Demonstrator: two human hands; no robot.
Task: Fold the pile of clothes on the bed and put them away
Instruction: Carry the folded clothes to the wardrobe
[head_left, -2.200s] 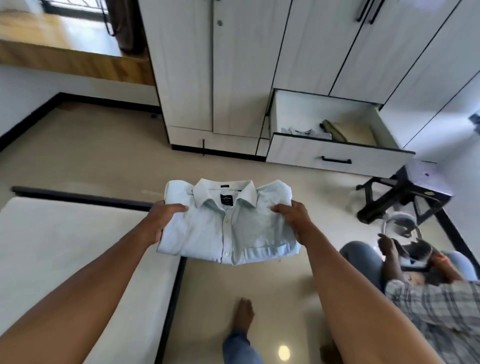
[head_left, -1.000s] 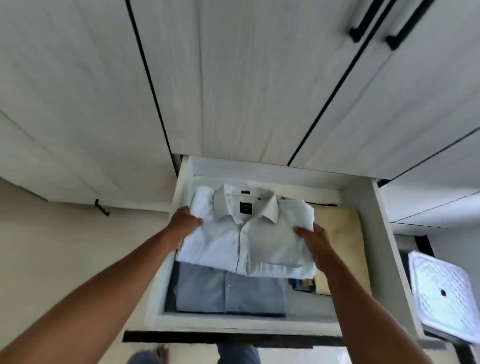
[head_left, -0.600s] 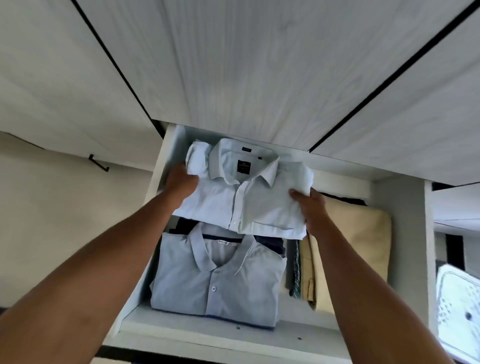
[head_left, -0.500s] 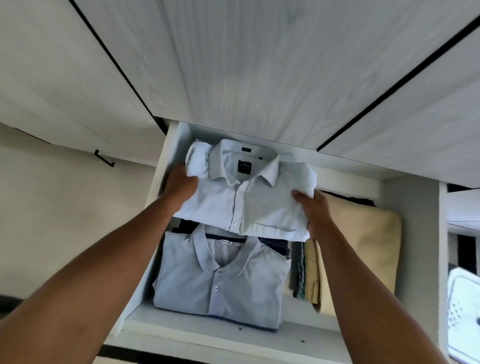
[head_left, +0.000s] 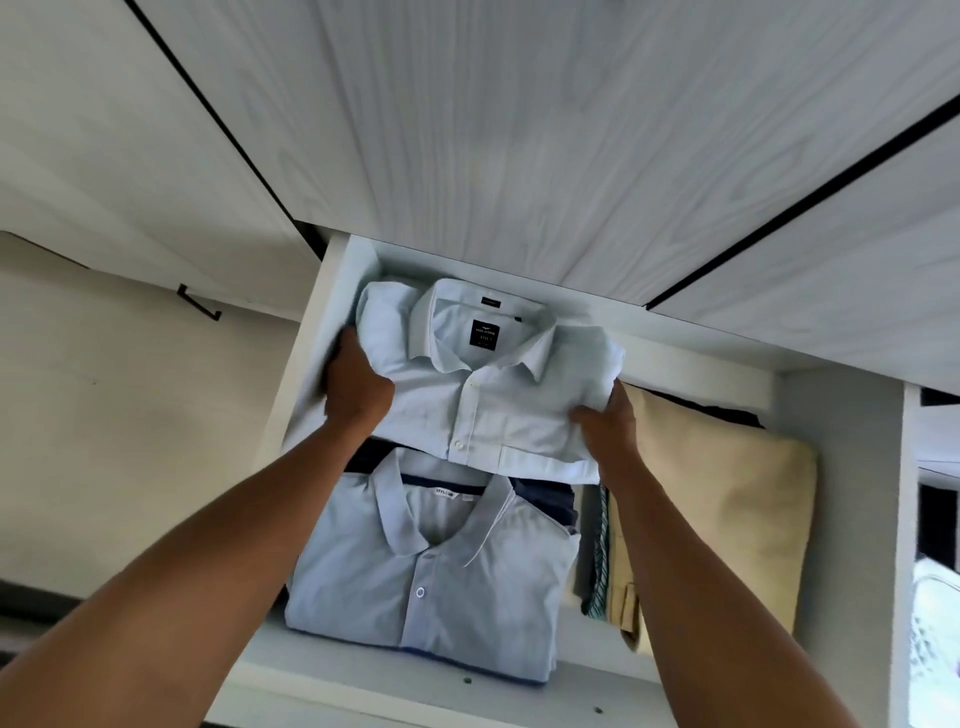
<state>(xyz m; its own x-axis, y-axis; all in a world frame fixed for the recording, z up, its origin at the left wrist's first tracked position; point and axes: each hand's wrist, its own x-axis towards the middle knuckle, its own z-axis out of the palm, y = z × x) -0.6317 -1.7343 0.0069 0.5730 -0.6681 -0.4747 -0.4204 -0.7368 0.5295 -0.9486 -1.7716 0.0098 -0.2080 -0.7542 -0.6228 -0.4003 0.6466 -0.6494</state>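
Both hands, left (head_left: 356, 384) and right (head_left: 607, 423), grip the folded pale-blue cotton shirt (head_left: 483, 384) between them, at the far end of the white drawer (head_left: 332, 322).

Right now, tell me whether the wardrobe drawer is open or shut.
Open. The drawer stands pulled out below the wardrobe doors, and the left hand and right hand hold a pale folded shirt inside it.

Clothes (head_left: 431, 571) crowd drawer (head_left: 335, 312) (doors (head_left: 519, 130) overhang).

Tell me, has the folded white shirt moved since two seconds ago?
Yes: the white shirt went forward and down into the drawer, to its back, behind the blue shirt.
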